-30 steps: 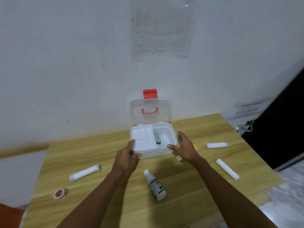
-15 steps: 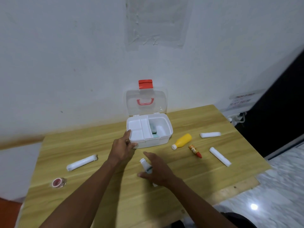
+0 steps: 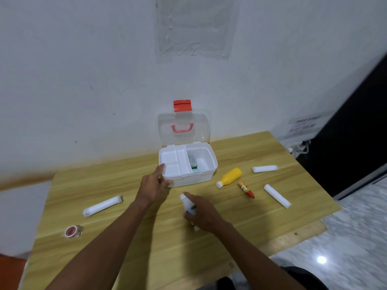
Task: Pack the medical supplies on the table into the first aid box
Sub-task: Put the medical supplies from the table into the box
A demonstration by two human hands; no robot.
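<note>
Near the middle of the frame, on the wooden worktop [image 3: 125, 237], I see my left hand [image 3: 154, 186] clasping the front left corner of the open first aid box [image 3: 206, 176], thumb on its wall. Just below, my right hand [image 3: 202, 212] curls around the white bottle [image 3: 187, 203], lying flat. Right of the box lie a yellow bottle [image 3: 230, 176] and two white rolls

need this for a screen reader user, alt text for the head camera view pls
A person's right hand closes on a white bottle lying on a wooden table, while the left hand steadies an open first aid box.
</note>
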